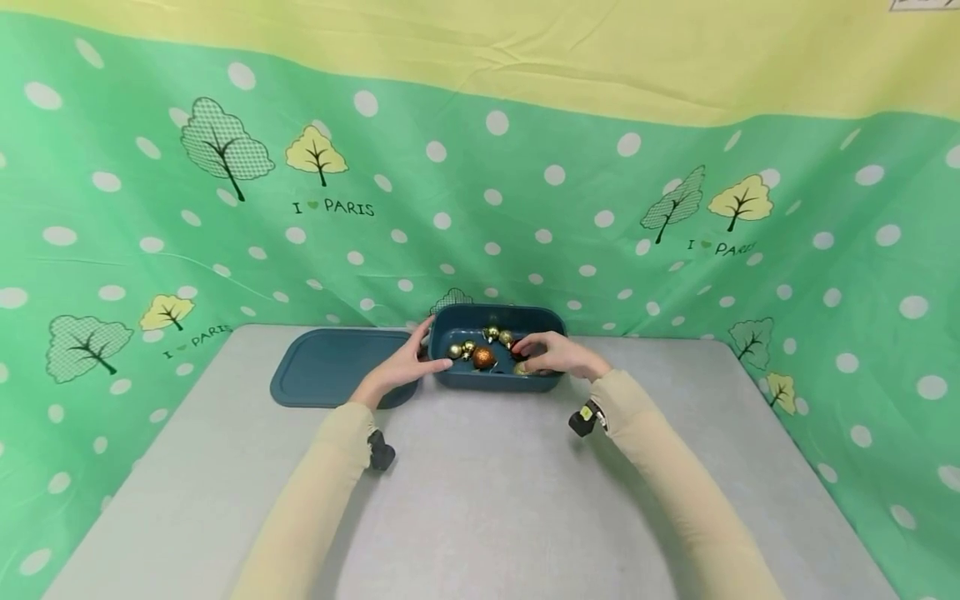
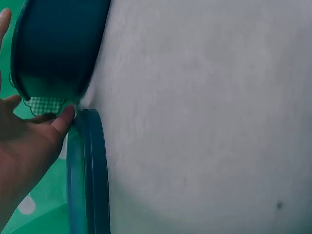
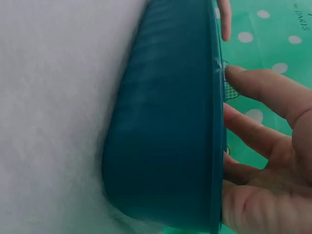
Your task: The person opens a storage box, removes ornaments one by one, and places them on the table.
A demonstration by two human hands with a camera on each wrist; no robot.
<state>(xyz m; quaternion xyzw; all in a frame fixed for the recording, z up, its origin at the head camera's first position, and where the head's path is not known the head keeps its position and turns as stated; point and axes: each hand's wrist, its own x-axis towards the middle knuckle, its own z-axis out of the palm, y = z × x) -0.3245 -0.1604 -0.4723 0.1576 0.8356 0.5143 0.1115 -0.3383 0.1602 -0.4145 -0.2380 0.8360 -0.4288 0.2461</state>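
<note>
A deep blue plastic box (image 1: 498,382) stands near the back of the table, without its lid. Inside lie several small gold balls (image 1: 455,351) and an orange-brown textured ball (image 1: 483,358), which look like Christmas baubles. My left hand (image 1: 401,367) is at the box's left end, its thumb by the near rim and its fingers stretched along the side. My right hand (image 1: 558,354) reaches over the right end, fingers bent down into the box among a dark red piece and a gold ball; I cannot tell whether it holds one. In the right wrist view the box wall (image 3: 165,122) hides the fingertips.
A flat blue lid (image 1: 330,367) lies on the grey table (image 1: 480,500) to the left of the box, partly under my left wrist. Behind the table hangs a green and yellow curtain (image 1: 495,208) with white dots and printed trees.
</note>
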